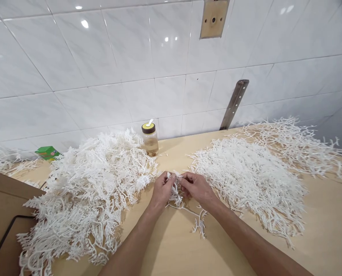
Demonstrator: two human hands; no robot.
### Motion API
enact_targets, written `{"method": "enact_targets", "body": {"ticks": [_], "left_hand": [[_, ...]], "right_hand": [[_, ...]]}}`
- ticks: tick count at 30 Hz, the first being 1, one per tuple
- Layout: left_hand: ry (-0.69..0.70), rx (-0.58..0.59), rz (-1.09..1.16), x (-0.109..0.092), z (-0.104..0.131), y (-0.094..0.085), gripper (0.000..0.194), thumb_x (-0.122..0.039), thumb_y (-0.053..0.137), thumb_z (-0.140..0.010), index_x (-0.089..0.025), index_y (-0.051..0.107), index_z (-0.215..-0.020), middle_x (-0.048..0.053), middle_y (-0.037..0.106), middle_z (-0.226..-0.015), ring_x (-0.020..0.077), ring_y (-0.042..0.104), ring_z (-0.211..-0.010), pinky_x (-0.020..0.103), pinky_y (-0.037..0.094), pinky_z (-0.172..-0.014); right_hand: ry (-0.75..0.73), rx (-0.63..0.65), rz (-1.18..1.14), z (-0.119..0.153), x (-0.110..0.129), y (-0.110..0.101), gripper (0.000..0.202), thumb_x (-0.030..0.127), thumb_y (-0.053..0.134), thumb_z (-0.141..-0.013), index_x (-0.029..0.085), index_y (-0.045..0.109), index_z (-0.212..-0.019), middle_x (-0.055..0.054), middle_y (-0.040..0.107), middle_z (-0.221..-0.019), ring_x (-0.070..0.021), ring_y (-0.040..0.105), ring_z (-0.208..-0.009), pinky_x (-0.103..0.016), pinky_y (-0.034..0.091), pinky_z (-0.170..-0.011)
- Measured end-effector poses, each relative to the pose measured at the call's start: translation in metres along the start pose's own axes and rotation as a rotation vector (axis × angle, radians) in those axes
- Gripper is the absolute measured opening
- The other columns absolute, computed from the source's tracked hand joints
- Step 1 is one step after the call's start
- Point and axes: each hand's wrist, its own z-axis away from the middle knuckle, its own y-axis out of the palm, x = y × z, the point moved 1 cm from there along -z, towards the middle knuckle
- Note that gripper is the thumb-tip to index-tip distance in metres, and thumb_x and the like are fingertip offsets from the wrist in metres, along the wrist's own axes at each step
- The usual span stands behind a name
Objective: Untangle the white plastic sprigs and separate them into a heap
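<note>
My left hand (163, 188) pinches a small bunch of white branched plastic strands (176, 195) between thumb and fingers. My right hand (195, 186) meets it from the other side, thumb and forefinger closed on the same bunch near its top. Part of the bunch hangs down between the two hands. Just below them, a loose branched strand (199, 224) lies on the table. A large heap of tangled white strands (93, 184) spreads to the left of my hands. On the right is a flatter pile of short white pieces (248, 176).
A clear jar (151, 145) with a yellow and dark lid stands by the tiled wall. Longer strands (300, 145) lie at the back right. A green carton (47, 152) sits behind the left heap, and a cardboard box (8, 207) at the left edge. A metal bracket (234, 104) is against the wall.
</note>
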Motion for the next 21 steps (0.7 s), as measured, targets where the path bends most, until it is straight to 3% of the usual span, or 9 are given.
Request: {"method": "enact_targets", "body": {"ticks": [7, 12, 16, 21], "left_hand": [[-0.084, -0.005, 0.098, -0.004, 0.002, -0.002, 0.029, -0.041, 0.074, -0.068, -0.015, 0.062, -0.075, -0.002, 0.055, -0.055, 0.0100, 0.047, -0.046, 0.022, 0.037, -0.047], [-0.105, 0.044, 0.118, -0.003, 0.000, -0.005, 0.036, -0.048, 0.073, -0.069, -0.016, 0.060, -0.076, -0.002, 0.055, -0.056, 0.0111, 0.047, -0.047, 0.023, 0.038, -0.047], [0.041, 0.022, -0.130, -0.005, -0.003, -0.009, 0.032, -0.046, 0.066, -0.076, -0.016, 0.057, -0.071, -0.003, 0.051, -0.056, 0.0098, 0.044, -0.050, 0.022, 0.034, -0.050], [0.258, 0.076, -0.380, -0.008, 0.000, -0.007, 0.025, -0.038, 0.059, -0.083, -0.016, 0.058, -0.071, -0.002, 0.052, -0.062, 0.0115, 0.046, -0.060, 0.023, 0.036, -0.059]], "right_hand": [[0.067, -0.041, -0.130, 0.003, -0.001, 0.007, 0.038, 0.054, 0.068, -0.075, 0.018, 0.058, -0.069, 0.002, 0.060, -0.058, -0.0108, 0.056, -0.046, -0.023, 0.047, -0.045], [0.063, 0.023, -0.106, 0.001, -0.002, 0.004, 0.033, 0.049, 0.070, -0.073, 0.018, 0.060, -0.076, 0.002, 0.060, -0.060, -0.0113, 0.055, -0.047, -0.025, 0.048, -0.044], [-0.024, 0.084, -0.005, 0.000, 0.004, -0.012, 0.030, 0.037, 0.071, -0.073, 0.018, 0.066, -0.095, -0.002, 0.068, -0.081, -0.0112, 0.060, -0.054, -0.024, 0.050, -0.048], [-0.071, 0.017, 0.091, -0.002, 0.010, -0.027, 0.032, 0.047, 0.063, -0.081, 0.017, 0.068, -0.092, -0.004, 0.067, -0.077, -0.0127, 0.061, -0.059, -0.023, 0.052, -0.051]]}}
